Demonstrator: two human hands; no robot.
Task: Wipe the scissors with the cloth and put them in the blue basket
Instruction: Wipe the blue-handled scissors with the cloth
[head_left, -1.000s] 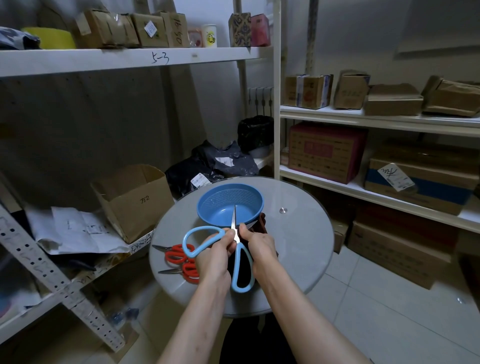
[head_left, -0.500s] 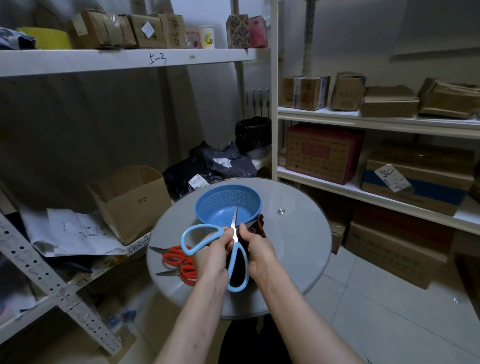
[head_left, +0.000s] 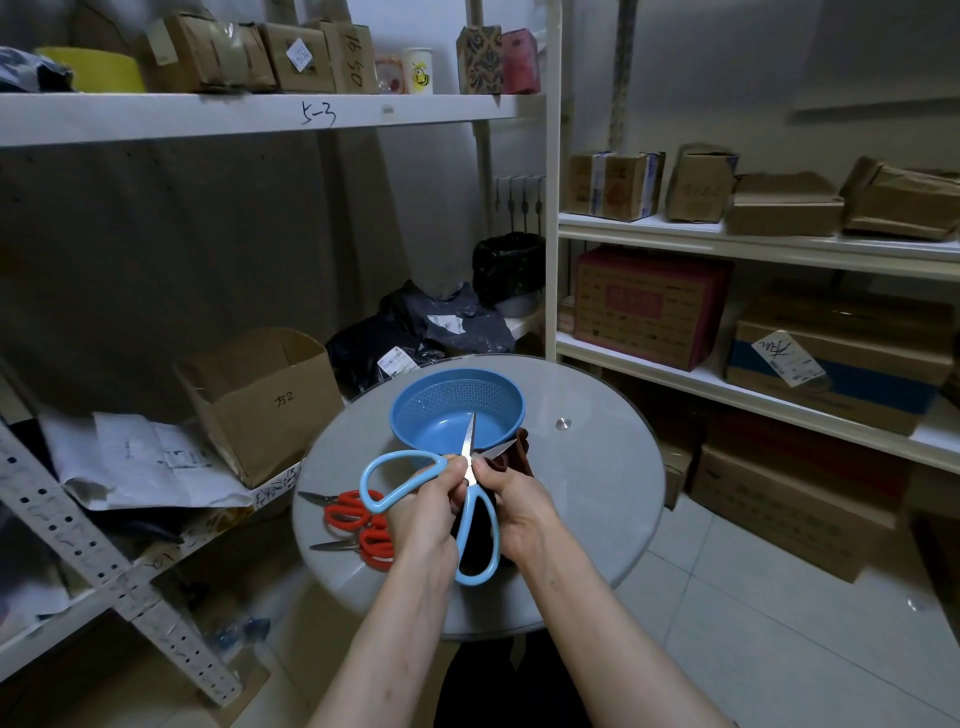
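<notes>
The left hand (head_left: 423, 512) has its grip closed on the scissors (head_left: 470, 439), and the right hand (head_left: 519, 506) pinches the cloth (head_left: 519, 449) by the blades. The long blade points away at the basket (head_left: 457, 376) (just beyond the tip), so dropping them in looks like a short push forward.

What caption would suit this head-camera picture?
Left hand grips open blue scissors, right hand holds dark cloth against them, blue basket behind.

Slight changes only. Blue-handled scissors (head_left: 470, 441) turned a touch. The upright blade tip leaned faintly left before and now leans faintly right over the blue basket (head_left: 415, 402). Lower handle loop has swung a little left and down in the frame. Left hand (head_left: 423, 513) edged left with it. Right hand (head_left: 519, 506) thumb, pinching the blade against the dark cloth (head_left: 522, 449), sits marginally lower.
</notes>
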